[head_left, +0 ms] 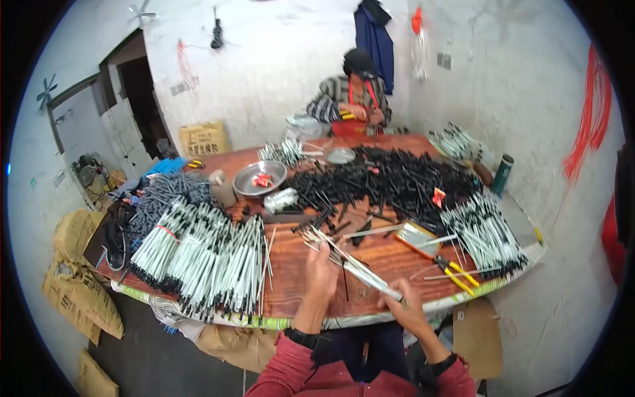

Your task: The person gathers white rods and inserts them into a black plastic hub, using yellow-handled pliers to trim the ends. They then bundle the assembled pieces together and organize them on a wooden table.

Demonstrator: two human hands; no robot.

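A slim bundle of white rods (362, 271) slants across the near middle of the table. Around its upper left part my left hand (320, 272) is closed, where thin pale tips fan out past the fingers. My right hand (405, 303) grips the lower right end, close to the table edge. To the left lie dense rows of white rods with black ends (205, 261). Pliers with yellow handles (458, 274) rest right of my right hand, beside a shallow orange-edged tray (418, 239). Beyond my hands spreads a heap of black plastic pieces (390, 182).
More white rods (486, 231) are piled at the right. A metal bowl (246, 185) holds a red packet, near a heap of grey pieces (175, 198). A dark green bottle (503, 173) stands at the far right. Across the table (291, 284) a person (350, 99) sits working.
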